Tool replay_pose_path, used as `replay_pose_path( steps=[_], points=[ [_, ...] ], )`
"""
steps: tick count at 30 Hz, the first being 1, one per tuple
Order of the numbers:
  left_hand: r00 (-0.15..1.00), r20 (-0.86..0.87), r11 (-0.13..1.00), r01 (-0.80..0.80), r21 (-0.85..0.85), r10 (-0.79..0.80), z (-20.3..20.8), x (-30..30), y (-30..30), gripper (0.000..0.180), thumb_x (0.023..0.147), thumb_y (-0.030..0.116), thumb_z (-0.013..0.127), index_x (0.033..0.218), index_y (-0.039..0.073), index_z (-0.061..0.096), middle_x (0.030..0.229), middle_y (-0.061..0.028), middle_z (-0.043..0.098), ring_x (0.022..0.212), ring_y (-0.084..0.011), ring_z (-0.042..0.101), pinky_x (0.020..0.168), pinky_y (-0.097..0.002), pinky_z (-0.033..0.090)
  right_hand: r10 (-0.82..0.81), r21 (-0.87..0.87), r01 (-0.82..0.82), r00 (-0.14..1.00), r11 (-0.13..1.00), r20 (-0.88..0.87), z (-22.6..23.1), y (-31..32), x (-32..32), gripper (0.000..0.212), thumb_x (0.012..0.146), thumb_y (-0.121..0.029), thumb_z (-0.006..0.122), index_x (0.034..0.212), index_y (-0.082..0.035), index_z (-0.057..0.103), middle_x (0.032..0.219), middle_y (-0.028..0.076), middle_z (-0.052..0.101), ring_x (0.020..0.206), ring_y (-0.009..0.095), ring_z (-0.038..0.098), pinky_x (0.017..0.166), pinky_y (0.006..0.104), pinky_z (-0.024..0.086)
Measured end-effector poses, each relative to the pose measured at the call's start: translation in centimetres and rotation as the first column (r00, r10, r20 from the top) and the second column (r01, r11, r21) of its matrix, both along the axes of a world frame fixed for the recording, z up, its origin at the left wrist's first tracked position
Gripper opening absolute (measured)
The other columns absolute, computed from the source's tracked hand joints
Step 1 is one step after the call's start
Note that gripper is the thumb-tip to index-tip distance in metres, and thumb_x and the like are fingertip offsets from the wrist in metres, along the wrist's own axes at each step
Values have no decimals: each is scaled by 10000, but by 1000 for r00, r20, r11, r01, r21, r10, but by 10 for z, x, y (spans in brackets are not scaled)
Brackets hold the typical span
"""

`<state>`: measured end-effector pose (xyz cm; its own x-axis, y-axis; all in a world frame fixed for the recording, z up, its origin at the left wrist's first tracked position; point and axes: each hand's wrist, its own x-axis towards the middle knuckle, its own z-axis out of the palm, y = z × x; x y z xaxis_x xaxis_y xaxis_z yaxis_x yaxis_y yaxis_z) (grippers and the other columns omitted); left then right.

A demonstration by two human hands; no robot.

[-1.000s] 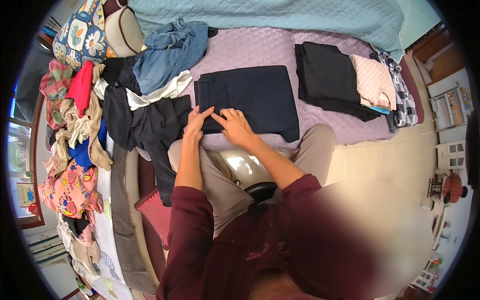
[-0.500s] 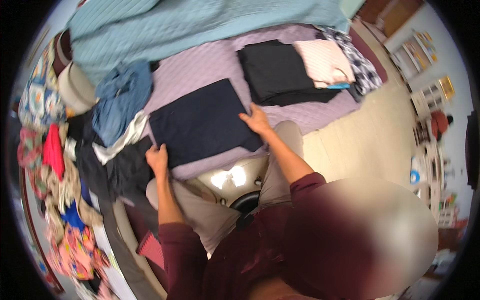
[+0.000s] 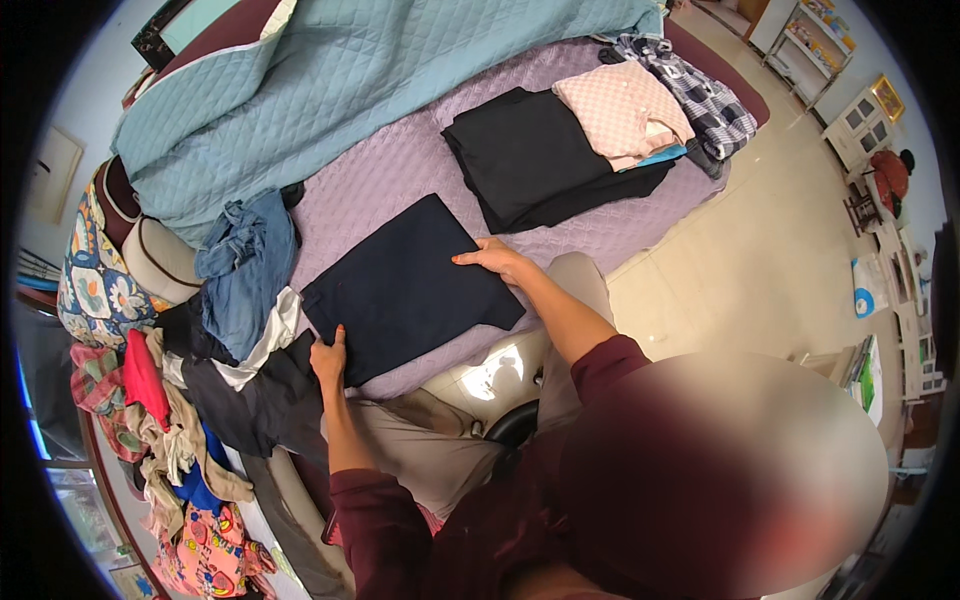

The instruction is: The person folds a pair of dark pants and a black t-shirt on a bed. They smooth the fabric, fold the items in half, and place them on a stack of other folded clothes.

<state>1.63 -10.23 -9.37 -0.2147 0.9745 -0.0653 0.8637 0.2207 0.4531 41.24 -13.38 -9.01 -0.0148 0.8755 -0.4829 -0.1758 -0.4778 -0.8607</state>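
A folded dark navy garment (image 3: 405, 285) lies flat on the lilac quilted bedding (image 3: 375, 160) in front of me. My left hand (image 3: 328, 360) grips its near left edge, thumb on top and fingers partly hidden. At its right edge is my right hand (image 3: 492, 262), closed on the cloth with the thumb side on top. Beyond it, on the right, sits a stack of folded black clothes (image 3: 530, 150). A pink checked folded garment (image 3: 622, 108) rests on the stack's right part. Left of the navy garment are crumpled blue denim (image 3: 245, 265) and a white cloth (image 3: 268, 345).
Loose black clothing (image 3: 265, 400) lies beside my left forearm. A mixed clothes heap (image 3: 190, 450) extends along the left. A teal quilted cover (image 3: 350, 80) spans the far side, and a black-and-white plaid garment (image 3: 700, 95) lies at the far right. Pale tiled floor (image 3: 720, 260) borders the bed.
The view has shifted, showing more of the far side. Both hands stay at the navy garment's edges, the right one's fingertips lying a little further onto the cloth.
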Motion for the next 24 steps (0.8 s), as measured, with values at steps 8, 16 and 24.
replay_pose_path(
  steps=[8, 16, 24],
  points=[
    [841, 540, 996, -69, 59, 27, -20, -3, -4, 481, 875, 285, 742, 1187, -58, 615, 1104, -158, 697, 994, -239, 659, 897, -334, 486, -15, 77, 19, 999, 997, -46, -26, 7, -8, 442, 827, -162, 756, 1226, -24, 624, 1101, 126, 682, 952, 217, 661, 850, 343, 536],
    [774, 633, 999, 41, 8, -36, -7, -12, -8, 465, 877, 234, 740, 1216, -51, 599, 1128, -137, 685, 1002, -220, 644, 907, -318, 481, -98, 184, 1, 852, 983, 515, -17, 1, -27, 411, 850, -225, 712, 1213, -45, 643, 1185, 211, 655, 1125, 359, 615, 961, 410, 477],
    [572, 816, 991, 43, -125, 79, 12, 2, -25, 428, 874, 136, 735, 1195, -92, 566, 1092, -158, 677, 954, -232, 658, 899, -307, 496, -55, 171, -32, 874, 985, 483, 23, -9, -18, 383, 842, -236, 698, 1178, -55, 667, 1149, 197, 672, 1094, 331, 634, 933, 405, 486]
  ],
)
